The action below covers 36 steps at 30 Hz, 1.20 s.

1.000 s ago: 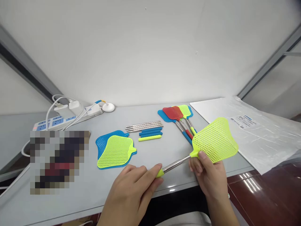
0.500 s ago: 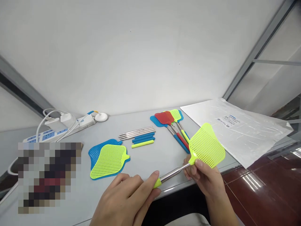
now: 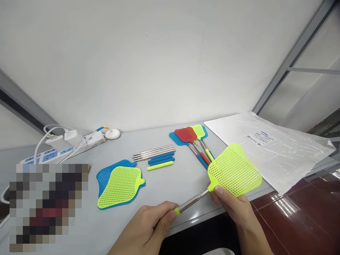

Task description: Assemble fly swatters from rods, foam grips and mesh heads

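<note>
A yellow-green fly swatter (image 3: 234, 170) with a metal shaft is held between both hands, just above the table's front edge. My left hand (image 3: 152, 226) is closed round its handle; only the handle's yellow-green end shows past the fingers. With thumb and fingers, my right hand (image 3: 232, 205) grips the neck and lower edge of the swatter head. Beyond the hands lie several metal rods (image 3: 153, 152), blue handle sleeves (image 3: 160, 158) and a yellow-green sleeve (image 3: 160, 165). Loose swatter heads, a yellow-green one (image 3: 122, 186) and blue ones (image 3: 106, 175), overlap at left.
Several whole fly swatters (image 3: 186, 135) in red, blue and yellow-green fan out at the back. A white plastic package (image 3: 265, 141) covers the table's right side. At left are a power strip (image 3: 50, 155) with white cables, a round white device (image 3: 112, 134) and a blurred-out object (image 3: 49, 209).
The swatter head has turned to face me more broadly. My left hand's fingers have curled from stretched along the handle to wrapped round it. The view has shifted slightly.
</note>
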{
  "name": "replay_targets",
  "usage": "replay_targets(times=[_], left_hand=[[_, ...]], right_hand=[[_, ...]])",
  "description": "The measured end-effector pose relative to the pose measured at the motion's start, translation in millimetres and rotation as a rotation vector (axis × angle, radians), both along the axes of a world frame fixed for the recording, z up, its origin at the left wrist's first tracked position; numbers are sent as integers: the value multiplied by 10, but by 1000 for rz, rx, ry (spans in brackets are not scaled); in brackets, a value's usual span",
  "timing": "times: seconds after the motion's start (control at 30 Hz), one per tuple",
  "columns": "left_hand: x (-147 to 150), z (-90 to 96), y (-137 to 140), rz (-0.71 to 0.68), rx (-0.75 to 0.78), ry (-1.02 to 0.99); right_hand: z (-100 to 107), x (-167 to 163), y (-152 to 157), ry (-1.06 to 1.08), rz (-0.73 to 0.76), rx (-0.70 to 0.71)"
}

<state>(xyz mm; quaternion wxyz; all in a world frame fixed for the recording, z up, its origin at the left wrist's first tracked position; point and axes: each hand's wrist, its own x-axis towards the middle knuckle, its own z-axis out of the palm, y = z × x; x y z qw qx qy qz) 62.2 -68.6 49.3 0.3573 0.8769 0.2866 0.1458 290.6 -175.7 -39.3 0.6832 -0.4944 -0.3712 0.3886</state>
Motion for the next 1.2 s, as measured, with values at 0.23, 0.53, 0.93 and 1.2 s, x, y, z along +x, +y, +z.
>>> replay_targets(times=[0.23, 0.53, 0.93, 1.2], left_hand=[[102, -64, 46, -17, -30, 63], [240, 7, 89, -55, -100, 98], [220, 82, -2, -90, -264, 181], [280, -27, 82, -136, -724, 118]], right_hand=[[212, -49, 105, 52, -66, -103], [220, -151, 237, 234, -314, -90], [227, -84, 133, 177, -327, 20], [183, -79, 150, 115, -335, -19]])
